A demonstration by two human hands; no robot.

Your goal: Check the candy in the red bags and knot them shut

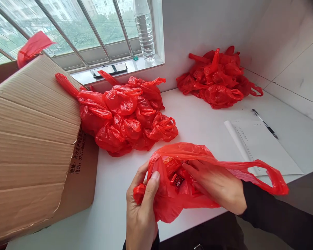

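A red plastic bag (182, 205) is held over the front of the white table with its mouth spread apart. My left hand (143, 205) is closed on the bag's left side, thumb over the rim, with a bunched red piece in the fist. Inside lie small wrapped sweets (177, 180), mostly in red wrappers. My right hand (216, 182) reaches into the mouth from the right, fingers stretched out over the sweets; their lower parts are partly hidden by red plastic. One loop handle (272, 177) of the bag sticks out to the right, above my right forearm.
Knotted red bags (127, 118) are heaped beside a cardboard box (31, 146) on the left. Another red heap (216, 80) lies against the back wall. A notebook (266, 146) and pen (264, 123) lie right. A water bottle (146, 34) and phone (109, 70) are on the windowsill.
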